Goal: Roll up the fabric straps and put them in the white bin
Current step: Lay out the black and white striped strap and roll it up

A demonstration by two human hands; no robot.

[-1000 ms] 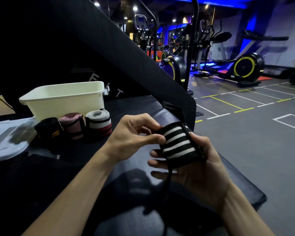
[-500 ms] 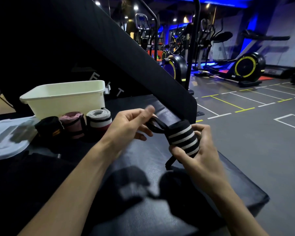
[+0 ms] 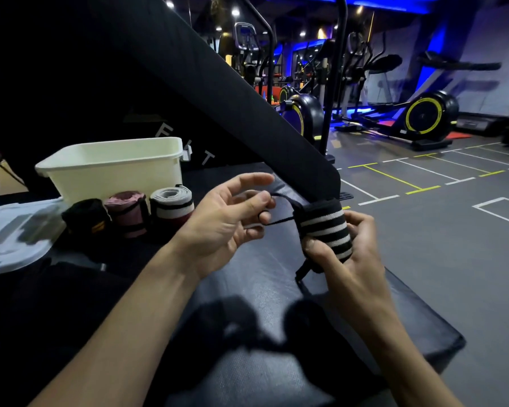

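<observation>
Two hands over bench (image 3: pixel 276 289): my right hand (image 3: pixel 347 254) grips striped roll (image 3: pixel 325 230); left hand (image 3: pixel 227 218) fingers pinch loop (image 3: pixel 279 211); white bin (image 3: pixel 115 168) well left.

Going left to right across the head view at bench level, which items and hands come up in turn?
Crumpled white plastic bag → black rolled strap → pink rolled strap → grey-and-white rolled strap → left hand → black-and-white striped rolled strap → right hand.

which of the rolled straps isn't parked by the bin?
The black roll with white stripes: right hand grips it, left hand pinches its thin loop. The black, pink and grey-topped rolls stand before the white bin.
</observation>
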